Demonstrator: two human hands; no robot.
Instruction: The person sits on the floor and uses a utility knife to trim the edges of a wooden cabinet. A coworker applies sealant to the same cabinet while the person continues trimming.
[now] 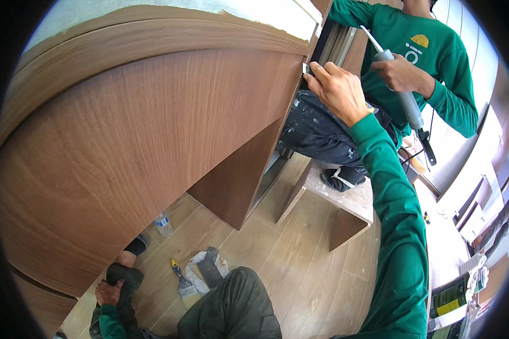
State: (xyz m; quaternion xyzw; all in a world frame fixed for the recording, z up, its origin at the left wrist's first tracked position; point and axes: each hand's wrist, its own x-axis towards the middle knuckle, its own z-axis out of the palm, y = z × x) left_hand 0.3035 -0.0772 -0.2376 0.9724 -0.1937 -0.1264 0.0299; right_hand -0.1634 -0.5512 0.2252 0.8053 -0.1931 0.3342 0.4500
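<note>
My right hand (336, 90) is closed on a small white-and-grey flat piece (305, 70) at the vertical edge of the brown wood cabinet (147, 130), its fingers bent against that edge. My left hand (107, 291), low at the left, grips the dark olive trouser leg (124, 276) above a bare ankle. A putty knife (185, 287) with a yellow-tipped handle lies on the floor beside a whitish pad with a grey flat tool (209, 265) on it.
A co-worker in green (435, 56) holds a grey sealant gun (411, 107), one foot on a step stool (339, 198). A plastic bottle (163, 224) stands under the cabinet. A cluttered white counter (444, 237) runs along the right.
</note>
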